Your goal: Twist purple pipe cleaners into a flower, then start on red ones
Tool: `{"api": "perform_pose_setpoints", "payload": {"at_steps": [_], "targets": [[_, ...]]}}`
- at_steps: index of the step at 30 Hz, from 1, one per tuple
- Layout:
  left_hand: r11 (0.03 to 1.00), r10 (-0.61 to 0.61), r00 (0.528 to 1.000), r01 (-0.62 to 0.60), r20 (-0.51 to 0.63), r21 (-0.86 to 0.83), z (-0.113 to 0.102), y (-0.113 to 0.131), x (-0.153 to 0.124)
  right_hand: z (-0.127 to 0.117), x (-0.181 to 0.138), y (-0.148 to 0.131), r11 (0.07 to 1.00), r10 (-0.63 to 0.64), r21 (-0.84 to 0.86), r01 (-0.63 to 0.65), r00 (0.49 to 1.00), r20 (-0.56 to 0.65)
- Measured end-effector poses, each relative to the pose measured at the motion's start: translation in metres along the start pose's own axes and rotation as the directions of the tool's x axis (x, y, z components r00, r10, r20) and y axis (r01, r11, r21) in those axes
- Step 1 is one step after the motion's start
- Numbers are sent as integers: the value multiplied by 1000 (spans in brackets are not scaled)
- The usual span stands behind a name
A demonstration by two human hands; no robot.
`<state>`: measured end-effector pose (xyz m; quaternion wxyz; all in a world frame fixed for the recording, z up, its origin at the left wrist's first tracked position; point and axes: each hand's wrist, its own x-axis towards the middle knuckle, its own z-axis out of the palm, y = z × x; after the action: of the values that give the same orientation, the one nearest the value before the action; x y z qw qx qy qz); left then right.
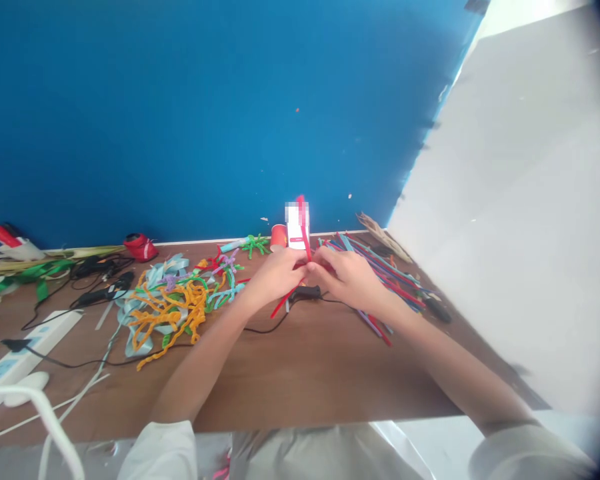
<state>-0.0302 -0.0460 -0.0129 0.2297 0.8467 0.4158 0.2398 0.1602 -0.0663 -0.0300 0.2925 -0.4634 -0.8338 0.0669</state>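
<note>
My left hand (pixel 274 275) and my right hand (pixel 347 275) meet over the middle of the brown table (pixel 300 373). Both pinch a red pipe cleaner (pixel 303 230) that sticks up between them and runs down to the left below my left hand. A black plug with its cord (pixel 305 292) lies on the table just under my hands. Under my right wrist lies a bundle of straight pipe cleaners (pixel 390 273) in red, blue and other colours.
A heap of twisted orange, light blue and green pipe cleaners (pixel 173 303) lies left of my hands. A white power strip (pixel 25 350), a black glue gun (pixel 105 292), a red tape roll (pixel 140 247) and a red cup (pixel 279 237) stand around. Behind is a blue wall.
</note>
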Motion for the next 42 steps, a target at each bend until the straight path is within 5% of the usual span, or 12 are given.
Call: {"api": "perform_pose_setpoints", "payload": {"at_steps": [10,21,32,36,42], "targets": [[999,-45,993,44,112,17,-1,13,-4,7,2,3,996,5,87,2,997,-78],[989,15,1000,-17,14,145,-6,25,-15,12,2,-1,789,193,614,-3,950,-244],[1000,0,998,2,66,-28,-12,18,-12,2,12,-5,702,168,712,-20,976,-138],[996,22,997,-17,69,-82,-15,14,-11,-8,13,5,736,175,675,-43,976,-128],[972,198,980,-199,17,129,-18,0,-9,-13,12,17,894,56,448,-25,997,-57]]}}
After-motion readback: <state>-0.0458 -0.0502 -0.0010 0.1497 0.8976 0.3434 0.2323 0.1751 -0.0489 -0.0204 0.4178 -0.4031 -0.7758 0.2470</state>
